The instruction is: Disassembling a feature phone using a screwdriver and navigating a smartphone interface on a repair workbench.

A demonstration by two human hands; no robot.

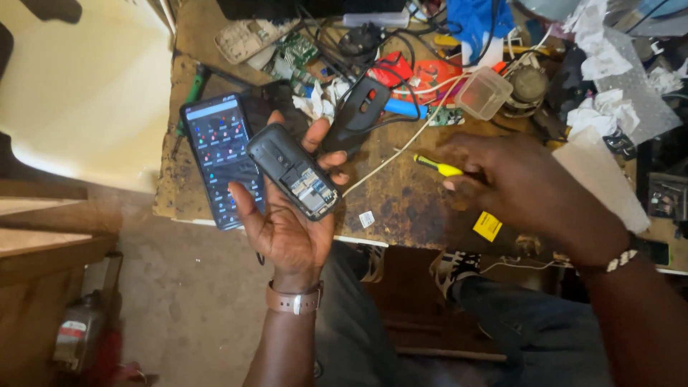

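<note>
We see the workbench [401, 208], a stained and cluttered wooden top, running beneath and beyond both hands. Our right hand [523, 190] hovers over its near edge, blurred, fingers curled around the black shaft end of a screwdriver [438, 167] whose yellow handle pokes out to the hand's left; the hand is closed on the tool. Our left hand [287, 215] lies palm up off the bench's front edge, fingers loosely cupped, cradling a small dark phone [294, 170] with its back cover off, so the bare battery bay and labels face up. That phone rests diagonally across the fingers, between the thumb and fingertips. Just to the left of this hand, partly under its fingers, a smartphone [215, 154] with a lit screen lies on the bench corner. Just past the fingertips sits a black mouse [362, 107], with crumpled tissue [319, 100] beside it. Beyond the right hand stands a clear plastic tub [486, 92]. A white cable [387, 161] runs between the two hands. Near the right wrist, a yellow sticker [487, 226] lies on the bench edge. A strap circles the left wrist [294, 299].
</note>
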